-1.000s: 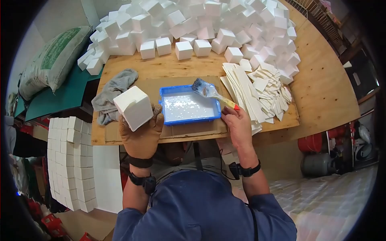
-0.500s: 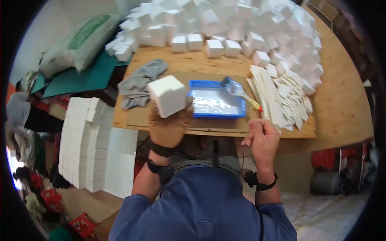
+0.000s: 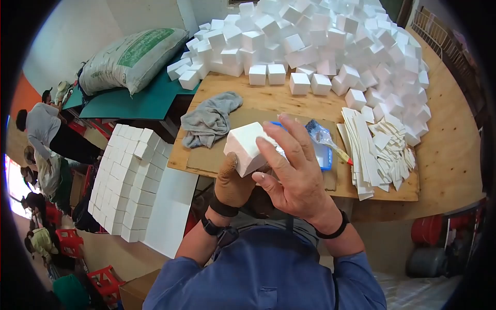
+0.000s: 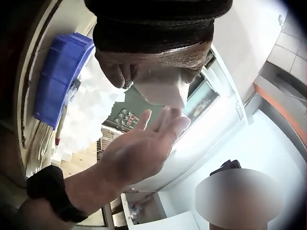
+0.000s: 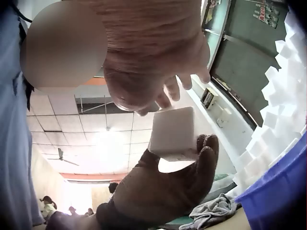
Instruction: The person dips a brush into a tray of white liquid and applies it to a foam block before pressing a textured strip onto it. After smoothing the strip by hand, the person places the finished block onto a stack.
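Note:
A white cube-shaped block [image 3: 247, 142] is held up in front of the body. My left hand [image 3: 231, 182], in a brown work glove, grips it from below, with the gloved fingers [image 5: 206, 160] up along one side in the right wrist view. My bare right hand [image 3: 295, 178] reaches over the block with spread, nearly straight fingers, its fingertips right at the top and near side. Behind that hand, a blue tray [image 3: 327, 157] of white liquid is mostly hidden. A paintbrush [image 3: 324, 137] with a yellow and red handle lies across the tray's rim.
A grey cloth [image 3: 209, 121] lies left of the tray on cardboard. White strips [image 3: 359, 155] and smaller scraps [image 3: 393, 150] lie at the right. Loose white cubes [image 3: 310, 41] are heaped at the back. Stacked white blocks [image 3: 126, 181] stand at the left, below a full sack [image 3: 132, 62].
My right hand has come from the tray's right side, across the tray, up to the block. The left hand still holds the block. The head view has swung left.

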Demonstrator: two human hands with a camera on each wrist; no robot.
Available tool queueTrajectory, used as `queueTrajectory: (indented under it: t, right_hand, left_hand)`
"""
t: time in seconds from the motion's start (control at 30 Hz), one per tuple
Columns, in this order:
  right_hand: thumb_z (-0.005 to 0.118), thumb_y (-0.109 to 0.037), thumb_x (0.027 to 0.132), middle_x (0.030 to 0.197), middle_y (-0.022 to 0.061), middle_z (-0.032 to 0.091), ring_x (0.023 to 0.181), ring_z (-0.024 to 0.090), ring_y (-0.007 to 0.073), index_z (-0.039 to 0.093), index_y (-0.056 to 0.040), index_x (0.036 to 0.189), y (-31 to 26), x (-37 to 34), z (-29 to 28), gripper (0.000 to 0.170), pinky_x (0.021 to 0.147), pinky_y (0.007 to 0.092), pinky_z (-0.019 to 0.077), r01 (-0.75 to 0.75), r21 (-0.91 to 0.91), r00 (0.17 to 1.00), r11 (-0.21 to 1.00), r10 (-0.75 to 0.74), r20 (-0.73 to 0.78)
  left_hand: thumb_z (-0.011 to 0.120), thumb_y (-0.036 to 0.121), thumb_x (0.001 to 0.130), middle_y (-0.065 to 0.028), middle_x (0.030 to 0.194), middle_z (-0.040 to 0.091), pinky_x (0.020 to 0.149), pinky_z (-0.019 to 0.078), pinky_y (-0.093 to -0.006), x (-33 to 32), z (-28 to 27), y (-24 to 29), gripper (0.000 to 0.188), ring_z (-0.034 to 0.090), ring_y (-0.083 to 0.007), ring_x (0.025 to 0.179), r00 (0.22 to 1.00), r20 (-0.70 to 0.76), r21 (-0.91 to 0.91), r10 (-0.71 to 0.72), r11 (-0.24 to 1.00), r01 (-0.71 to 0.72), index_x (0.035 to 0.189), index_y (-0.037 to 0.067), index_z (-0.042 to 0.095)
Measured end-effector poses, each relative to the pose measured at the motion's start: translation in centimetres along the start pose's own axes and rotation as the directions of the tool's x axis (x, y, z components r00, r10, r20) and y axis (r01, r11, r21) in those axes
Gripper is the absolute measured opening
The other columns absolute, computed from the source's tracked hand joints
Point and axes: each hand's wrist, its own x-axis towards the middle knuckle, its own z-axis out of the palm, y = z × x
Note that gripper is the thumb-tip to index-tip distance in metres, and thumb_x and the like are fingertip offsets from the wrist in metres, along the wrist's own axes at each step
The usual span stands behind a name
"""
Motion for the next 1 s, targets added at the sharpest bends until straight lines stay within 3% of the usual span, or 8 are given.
queueTrajectory:
  t: [0.2,0.3,0.5,0.6,0.67,0.73,0.87,1.0]
  right_hand:
    - [0.080,-0.037,0.103,0.159,0.0242,0.058,0.155,0.048,0.0482,0.064,-0.0014,0.153,1.2,-1.5,0.4,0.064,0.127,0.0608,0.0411,-0.001,0.002,0.993,1.000,0.001,0.118]
    - [0.078,-0.039,0.105,0.158,0.0244,0.059,0.154,0.050,0.0484,0.065,-0.0012,0.152,1.8,-2.3,1.1,0.062,0.126,0.0608,0.0408,-0.155,0.297,0.982,0.942,0.180,-0.057]
    - [0.075,-0.040,0.107,0.158,0.0253,0.059,0.152,0.052,0.0487,0.065,0.0009,0.151,1.8,-1.9,0.4,0.061,0.126,0.0575,0.0421,-0.076,0.056,0.995,0.996,0.079,-0.054]
    - [0.076,-0.038,0.107,0.157,0.0261,0.060,0.150,0.055,0.0479,0.064,0.0020,0.152,2.3,-2.5,0.7,0.062,0.126,0.0557,0.0429,-0.084,0.077,0.996,0.993,0.087,-0.024]
    - [0.074,-0.025,0.109,0.150,0.0249,0.066,0.144,0.061,0.0419,0.066,0.0034,0.147,2.8,-3.3,0.3,0.048,0.123,0.0509,0.0462,-0.219,0.173,0.922,0.960,0.262,-0.285]
    - [0.072,-0.017,0.110,0.144,0.0227,0.069,0.136,0.065,0.0363,0.068,0.0038,0.141,3.0,-4.3,-0.7,0.038,0.118,0.0469,0.0503,-0.260,0.192,0.902,0.946,0.309,-0.302]
    - [0.067,-0.002,0.112,0.119,0.0148,0.076,0.106,0.072,0.0207,0.072,0.0037,0.125,2.2,-7.1,-4.4,0.015,0.099,0.0338,0.0587,-0.414,0.214,0.805,0.885,0.465,-0.367]
    - [0.070,-0.004,0.111,0.102,0.0092,0.076,0.088,0.070,0.0146,0.073,0.0035,0.120,3.7,-11.8,-10.2,0.012,0.087,0.0289,0.0588,-0.611,0.219,0.572,0.761,0.616,-0.542]
  left_hand:
    - [0.076,0.067,0.097,-0.0151,0.170,0.051,0.130,0.0406,-0.0545,0.8,-1.0,-0.1,0.104,0.051,-0.0353,0.156,0.999,-0.021,0.028,-0.047,0.998,0.048,0.174,0.010,0.035]
    - [0.077,0.067,0.097,-0.0153,0.169,0.052,0.129,0.0419,-0.0551,1.0,-1.1,-0.2,0.104,0.052,-0.0359,0.155,0.996,0.010,-0.003,-0.087,0.996,0.087,0.174,0.010,0.036]
    - [0.071,0.066,0.102,-0.0175,0.164,0.056,0.123,0.0476,-0.0556,1.0,0.0,-1.1,0.095,0.057,-0.0389,0.149,0.998,0.011,-0.065,-0.058,0.996,0.059,0.172,0.011,0.039]
    - [0.064,0.064,0.107,-0.0190,0.160,0.059,0.120,0.0507,-0.0565,1.0,-0.8,-1.3,0.081,0.060,-0.0414,0.145,0.988,0.144,0.160,0.052,0.984,-0.075,0.167,0.013,0.048]
    - [0.061,0.064,0.108,-0.0191,0.160,0.059,0.120,0.0507,-0.0565,0.9,-1.0,-1.4,0.077,0.060,-0.0418,0.144,0.999,0.037,0.065,-0.003,0.998,0.001,0.165,0.013,0.050]
    - [0.057,0.063,0.111,-0.0194,0.159,0.059,0.119,0.0507,-0.0564,1.0,-0.8,-1.4,0.071,0.060,-0.0428,0.143,0.978,-0.141,-0.148,-0.151,0.980,0.130,0.162,0.014,0.055]
    - [0.058,0.062,0.111,-0.0180,0.160,0.060,0.119,0.0505,-0.0562,1.1,-0.2,-0.1,0.067,0.058,-0.0413,0.145,0.956,-0.063,-0.617,-0.286,0.765,0.188,0.158,0.014,0.058]
    - [0.044,0.066,0.114,-0.0150,0.164,0.059,0.119,0.0492,-0.0574,0.4,-3.5,0.4,0.070,0.054,-0.0390,0.148,0.994,-0.004,-0.482,-0.111,0.871,0.095,0.162,0.017,0.055]
